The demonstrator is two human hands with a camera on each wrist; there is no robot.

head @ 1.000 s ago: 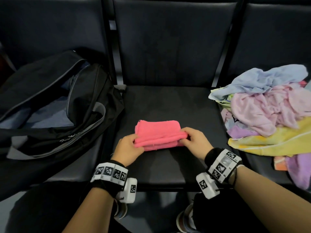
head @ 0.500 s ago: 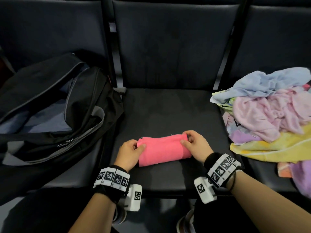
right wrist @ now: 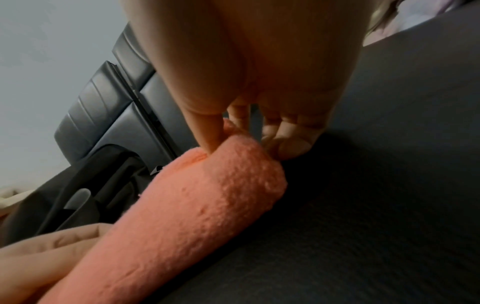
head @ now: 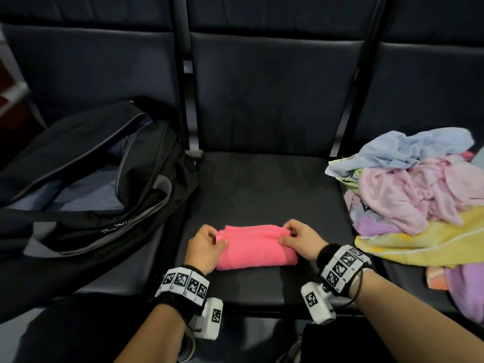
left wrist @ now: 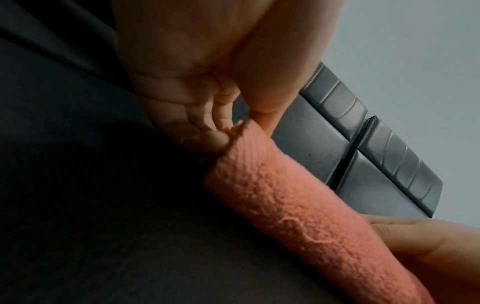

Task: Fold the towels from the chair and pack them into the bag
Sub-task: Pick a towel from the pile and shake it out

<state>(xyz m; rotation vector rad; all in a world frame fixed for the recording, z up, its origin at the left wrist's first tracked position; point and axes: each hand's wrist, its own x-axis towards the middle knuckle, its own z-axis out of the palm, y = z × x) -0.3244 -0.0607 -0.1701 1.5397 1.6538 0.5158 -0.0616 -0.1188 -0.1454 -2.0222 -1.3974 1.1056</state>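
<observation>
The pink towel (head: 255, 247) has gone from a flat folded stack to a tight roll near the middle seat's (head: 262, 184) front edge — ready to pack. The left hand (head: 205, 248) and right hand (head: 301, 241) pinch its 2 ends. The open bag (head: 86, 184) lies left — bare seat between.

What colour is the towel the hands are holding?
Bright pink. The towel shows best in the head view; both wrist views make it look more orange-pink.
</observation>
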